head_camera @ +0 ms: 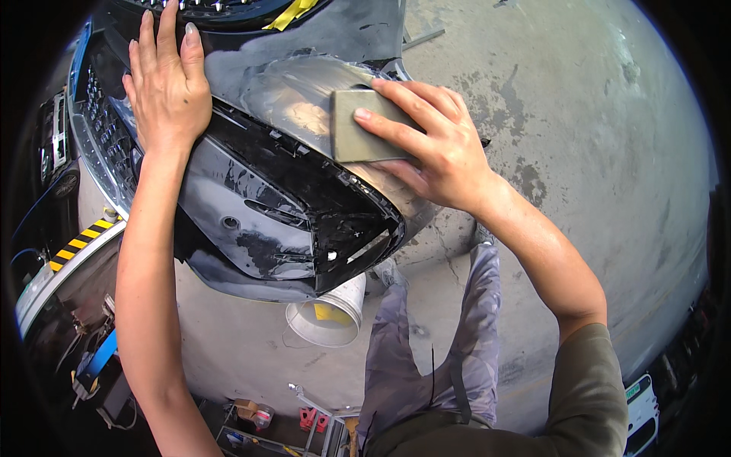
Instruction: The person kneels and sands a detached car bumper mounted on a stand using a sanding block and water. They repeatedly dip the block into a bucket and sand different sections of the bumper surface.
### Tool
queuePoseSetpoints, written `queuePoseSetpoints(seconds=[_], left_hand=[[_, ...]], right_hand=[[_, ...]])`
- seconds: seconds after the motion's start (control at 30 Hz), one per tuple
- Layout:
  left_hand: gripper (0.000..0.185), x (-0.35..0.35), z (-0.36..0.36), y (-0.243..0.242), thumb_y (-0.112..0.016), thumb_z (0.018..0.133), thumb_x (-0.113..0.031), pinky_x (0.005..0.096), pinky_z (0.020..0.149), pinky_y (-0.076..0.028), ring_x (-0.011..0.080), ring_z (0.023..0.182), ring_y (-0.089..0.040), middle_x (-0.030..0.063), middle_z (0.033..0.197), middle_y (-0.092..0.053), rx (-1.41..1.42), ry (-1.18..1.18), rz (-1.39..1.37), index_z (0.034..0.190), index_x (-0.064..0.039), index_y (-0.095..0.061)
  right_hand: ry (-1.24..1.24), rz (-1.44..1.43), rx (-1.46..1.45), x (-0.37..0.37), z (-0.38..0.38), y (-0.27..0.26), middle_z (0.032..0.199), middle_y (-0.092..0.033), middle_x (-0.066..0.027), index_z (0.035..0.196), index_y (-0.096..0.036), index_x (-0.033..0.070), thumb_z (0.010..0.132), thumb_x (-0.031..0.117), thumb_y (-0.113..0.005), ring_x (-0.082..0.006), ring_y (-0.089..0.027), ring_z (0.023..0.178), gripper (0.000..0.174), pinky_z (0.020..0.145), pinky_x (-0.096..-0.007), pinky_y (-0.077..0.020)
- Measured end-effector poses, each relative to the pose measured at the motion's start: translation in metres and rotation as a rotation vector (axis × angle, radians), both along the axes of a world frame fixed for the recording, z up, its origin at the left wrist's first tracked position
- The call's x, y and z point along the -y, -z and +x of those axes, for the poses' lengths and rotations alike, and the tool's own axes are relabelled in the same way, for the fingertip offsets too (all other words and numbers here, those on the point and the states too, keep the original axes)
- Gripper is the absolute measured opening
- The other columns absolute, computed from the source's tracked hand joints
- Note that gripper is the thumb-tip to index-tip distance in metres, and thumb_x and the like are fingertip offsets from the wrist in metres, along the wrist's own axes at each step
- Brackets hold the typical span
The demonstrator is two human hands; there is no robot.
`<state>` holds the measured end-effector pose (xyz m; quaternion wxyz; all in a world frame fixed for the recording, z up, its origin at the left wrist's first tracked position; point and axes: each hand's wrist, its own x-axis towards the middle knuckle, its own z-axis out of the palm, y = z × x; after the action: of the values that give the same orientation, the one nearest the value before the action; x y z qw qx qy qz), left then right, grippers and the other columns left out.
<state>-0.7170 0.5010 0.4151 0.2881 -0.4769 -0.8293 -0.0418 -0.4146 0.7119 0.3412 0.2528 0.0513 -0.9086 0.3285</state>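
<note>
A black and grey car bumper cover (240, 194) lies before me, its surface scuffed and dull in places. My left hand (171, 97) rests flat on it beside the dark opening, fingers spread and holding nothing. In my right hand (442, 137) is an olive-grey sanding block (362, 128); the thumb is below and the fingers lie across its top and edge. The block sits against a sanded patch of tan body filler (305, 114) at the bumper's corner and hides part of it. Its underside is out of sight.
A white bucket (325, 323) with something yellow inside stands under the bumper, close to my legs (388, 354). Yellow masking tape (291, 14) sticks near the grille. A black-and-yellow striped bar (83, 240) is at left; a metal rack (320, 428) stands at the bottom.
</note>
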Motion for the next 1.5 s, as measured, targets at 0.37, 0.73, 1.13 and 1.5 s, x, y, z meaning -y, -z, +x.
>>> queuePoseSetpoints(seconds=[0.37, 0.73, 1.13, 1.5], left_hand=[[0.059, 0.002, -0.004, 0.002, -0.029, 0.118, -0.05, 0.057, 0.131, -0.025, 0.0422, 0.161, -0.036, 0.016, 0.175, -0.038, -0.009, -0.014, -0.003, 0.171, -0.026, -0.039], [0.059, -0.012, 0.032, -0.019, -0.031, 0.118, -0.041, 0.0582, 0.13, -0.024, 0.0434, 0.162, -0.031, 0.0183, 0.176, -0.032, 0.109, -0.32, -0.125, 0.169, -0.012, -0.035], [0.059, -0.01, 0.03, -0.016, -0.032, 0.118, -0.042, 0.0572, 0.131, -0.023, 0.0428, 0.162, -0.03, 0.0176, 0.176, -0.032, 0.099, -0.297, -0.091, 0.169, -0.014, -0.036], [0.058, -0.012, 0.034, -0.018, -0.033, 0.118, -0.041, 0.0588, 0.131, -0.024, 0.0432, 0.162, -0.031, 0.0172, 0.176, -0.032, 0.113, -0.308, -0.088, 0.17, -0.016, -0.036]], right_hand=[[0.048, 0.032, -0.033, -0.006, 0.005, 0.007, 0.156, -0.061, -0.0079, 0.143, -0.072, 0.028, 0.068, 0.023, -0.094, -0.0322, -0.063, 0.131, 0.079, 0.106, -0.0467, -0.0481], [0.037, 0.055, -0.005, -0.013, 0.003, 0.006, 0.154, -0.063, -0.0067, 0.144, -0.071, 0.029, 0.072, 0.023, -0.092, -0.0307, -0.062, 0.131, 0.075, 0.106, -0.0484, -0.0477], [-0.003, 0.111, -0.044, -0.017, -0.016, -0.006, 0.152, -0.063, -0.0027, 0.141, -0.071, 0.032, 0.071, 0.027, -0.093, -0.0285, -0.061, 0.131, 0.073, 0.104, -0.0485, -0.0484], [-0.008, 0.082, -0.07, -0.023, -0.012, -0.003, 0.154, -0.063, -0.0064, 0.142, -0.072, 0.028, 0.07, 0.022, -0.094, -0.0318, -0.062, 0.131, 0.075, 0.106, -0.0474, -0.0488]])
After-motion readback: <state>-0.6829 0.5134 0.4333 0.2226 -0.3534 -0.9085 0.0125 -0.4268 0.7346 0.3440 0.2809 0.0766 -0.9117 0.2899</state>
